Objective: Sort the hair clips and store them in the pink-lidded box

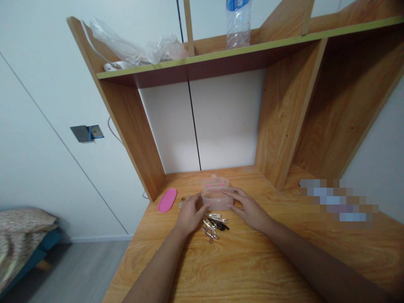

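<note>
Translucent plastic container (216,198), lid off, sits on the wooden desk (240,256) between both hands. Left hand (189,213): fingers loosely curled, fingertips touching the container's left wall. Right hand (249,208): fingers extended, resting against its right wall; not a firm clamp as far as can be seen. Neither hand pinches anything.

Hair clips (214,225), silver and one black, lie in a loose heap on the desk just in front of the container, between the wrists. Pink lid (167,200) lies flat to the left, apart from the container; a small metal item (182,203) lies between lid and left hand, too small to identify.

Judgement: step in hand is steadying or positioning the open container. Picking up the clips would call for one hand to let go and pinch them singly, since they are thin and tangled.

Surroundings: desk built into a wooden hutch, shelf (221,57) above with a clear bottle (238,23) and crumpled plastic bag (135,48). White wall behind, a bed (22,240) at lower left
</note>
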The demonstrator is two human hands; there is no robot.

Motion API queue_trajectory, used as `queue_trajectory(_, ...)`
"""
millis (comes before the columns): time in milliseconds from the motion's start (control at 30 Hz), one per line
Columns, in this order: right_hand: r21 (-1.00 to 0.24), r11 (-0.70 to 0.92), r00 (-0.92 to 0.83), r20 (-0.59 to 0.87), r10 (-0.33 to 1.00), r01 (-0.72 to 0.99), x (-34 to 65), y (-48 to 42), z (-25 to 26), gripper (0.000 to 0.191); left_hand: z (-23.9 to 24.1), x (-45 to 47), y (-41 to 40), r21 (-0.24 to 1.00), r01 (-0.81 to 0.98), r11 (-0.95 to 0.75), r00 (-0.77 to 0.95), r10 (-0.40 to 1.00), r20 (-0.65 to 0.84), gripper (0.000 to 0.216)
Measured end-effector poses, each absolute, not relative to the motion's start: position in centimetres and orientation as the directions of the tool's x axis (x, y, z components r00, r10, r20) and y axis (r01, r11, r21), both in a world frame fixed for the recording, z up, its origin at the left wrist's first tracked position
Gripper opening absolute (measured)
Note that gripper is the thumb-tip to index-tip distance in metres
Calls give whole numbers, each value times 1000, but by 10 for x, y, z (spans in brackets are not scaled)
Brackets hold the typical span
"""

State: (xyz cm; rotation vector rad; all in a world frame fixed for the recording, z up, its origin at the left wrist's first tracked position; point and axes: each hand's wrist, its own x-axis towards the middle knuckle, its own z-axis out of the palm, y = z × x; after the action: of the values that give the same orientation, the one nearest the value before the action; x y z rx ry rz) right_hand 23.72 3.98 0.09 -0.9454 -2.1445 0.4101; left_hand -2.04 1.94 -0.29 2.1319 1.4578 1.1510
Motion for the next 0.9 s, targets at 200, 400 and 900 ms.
queue_trajectory(200, -540, 638, -417, 485, 769, 549, 239, 41, -2, 49, -6, -20, 21, 648, 632, -426, 144, 885, 442, 45)
queue_trajectory(400, -526, 637, -421, 481, 769, 563, 239, 42, -4, 38, -8, -21, 20, 664, 627, -407, 126, 894, 429, 53)
queue_trajectory(900, -519, 647, -385, 529, 757, 559, 239, 43, -6, 46, -16, -23, 24, 656, 633, -411, 113, 887, 447, 61)
